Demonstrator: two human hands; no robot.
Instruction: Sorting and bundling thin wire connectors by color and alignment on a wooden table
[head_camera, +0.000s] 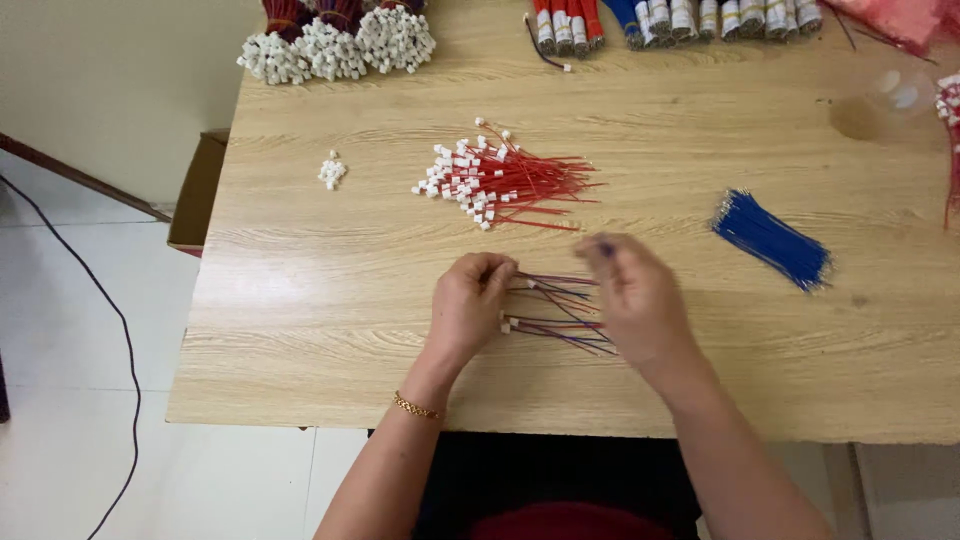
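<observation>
Here, a red-and-blue wire lead (545, 280) was pinched at its connector end by the closed fingers of the left hand (468, 305), low over the wooden table (300, 300). The right hand (635, 295) was blurred; its grip could not be judged. Finished leads (560, 330) lay between the hands.

The table (300, 300) has a light wood-grain surface, smooth with a faint sheen. The red wires (530, 185) and the blue wire bundle (770, 240) carry smooth plastic insulation; their white connectors (450, 185) look like matt moulded plastic. The bracelet (415, 407) on the left wrist appears to be polished gold-coloured metal. The floor (60, 300) is pale glossy tile.
</observation>
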